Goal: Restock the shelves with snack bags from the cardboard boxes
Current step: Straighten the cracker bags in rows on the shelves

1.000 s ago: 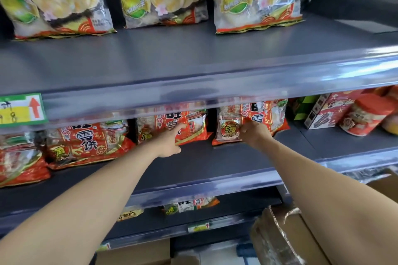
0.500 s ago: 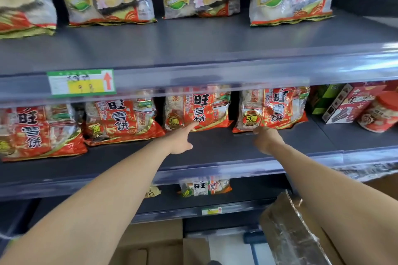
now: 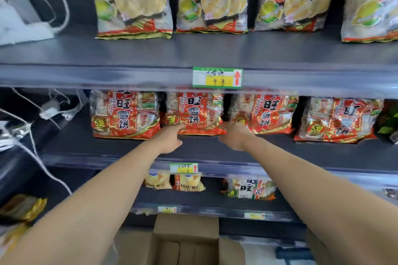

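Both arms are stretched out to the middle shelf [image 3: 107, 150], and both hands meet at one red rice-cracker bag [image 3: 193, 112], the second from the left in a row of four standing upright along the back. The left hand [image 3: 170, 141] comes in low at the bag's bottom left edge, forefinger straight and touching the wrapper, the other fingers loosely bent and gripping nothing. The right hand [image 3: 233, 136] is at the bag's bottom right corner, touching it, but the back of the hand hides the fingers, so I cannot tell whether they pinch the corner or only rest against it. The bag sits on the shelf between its neighbours, the left red bag [image 3: 125, 114] just beside it and the third red bag [image 3: 269, 114] close on the other side, with the fourth red bag [image 3: 338, 120] further right. On the upper shelf [image 3: 150, 54] tall pale rice-cracker bags [image 3: 133, 0] stand side by side, and a green and yellow price tag [image 3: 217, 77] with a red arrow sits on that shelf's front rail. Below, small yellow snack bags [image 3: 189, 184] and a white-fronted bag [image 3: 252, 189] stand on the lower shelf. An open cardboard box [image 3: 185, 234] is on the floor between the forearms, and white cables [image 3: 60, 6] trail down the left side
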The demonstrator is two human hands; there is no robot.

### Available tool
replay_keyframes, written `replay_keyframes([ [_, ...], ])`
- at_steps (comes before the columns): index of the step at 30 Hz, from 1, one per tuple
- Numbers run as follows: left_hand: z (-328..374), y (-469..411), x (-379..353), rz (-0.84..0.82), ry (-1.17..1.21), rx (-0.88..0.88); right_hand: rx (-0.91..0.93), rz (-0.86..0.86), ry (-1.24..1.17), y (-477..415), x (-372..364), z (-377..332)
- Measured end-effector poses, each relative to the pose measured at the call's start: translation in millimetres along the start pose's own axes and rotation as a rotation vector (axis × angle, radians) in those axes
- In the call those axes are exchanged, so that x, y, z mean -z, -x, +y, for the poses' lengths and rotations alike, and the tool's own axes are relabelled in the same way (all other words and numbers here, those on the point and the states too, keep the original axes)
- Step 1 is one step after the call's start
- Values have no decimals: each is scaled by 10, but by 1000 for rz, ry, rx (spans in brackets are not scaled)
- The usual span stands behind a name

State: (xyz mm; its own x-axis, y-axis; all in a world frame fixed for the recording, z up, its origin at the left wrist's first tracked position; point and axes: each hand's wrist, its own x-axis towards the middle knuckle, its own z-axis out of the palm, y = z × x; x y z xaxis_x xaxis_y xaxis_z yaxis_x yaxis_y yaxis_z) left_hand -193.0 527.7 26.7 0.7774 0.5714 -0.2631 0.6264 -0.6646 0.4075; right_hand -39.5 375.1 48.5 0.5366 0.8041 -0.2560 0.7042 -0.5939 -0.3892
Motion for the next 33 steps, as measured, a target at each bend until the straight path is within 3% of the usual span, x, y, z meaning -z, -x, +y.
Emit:
replay_keyframes([
  [5, -923, 156, 305, 35, -43, 126, 82, -163, 136, -248, -357, -721],
  [12, -1660, -32, 519, 5, -110, 185, 36, -167, 173, -731, -732, -1077],
  [21, -1952, -496, 508, 2, -89, 131, -41, -132, 227, -1245, -997, -1105],
  [28, -1899, -674, 510, 40, -74, 86, -137, -117, 79, -1342, -985, -1098],
  [33, -1695, -633, 565, 232, -130, 42, -144, 49, 29, -1152, -833, -1105],
])
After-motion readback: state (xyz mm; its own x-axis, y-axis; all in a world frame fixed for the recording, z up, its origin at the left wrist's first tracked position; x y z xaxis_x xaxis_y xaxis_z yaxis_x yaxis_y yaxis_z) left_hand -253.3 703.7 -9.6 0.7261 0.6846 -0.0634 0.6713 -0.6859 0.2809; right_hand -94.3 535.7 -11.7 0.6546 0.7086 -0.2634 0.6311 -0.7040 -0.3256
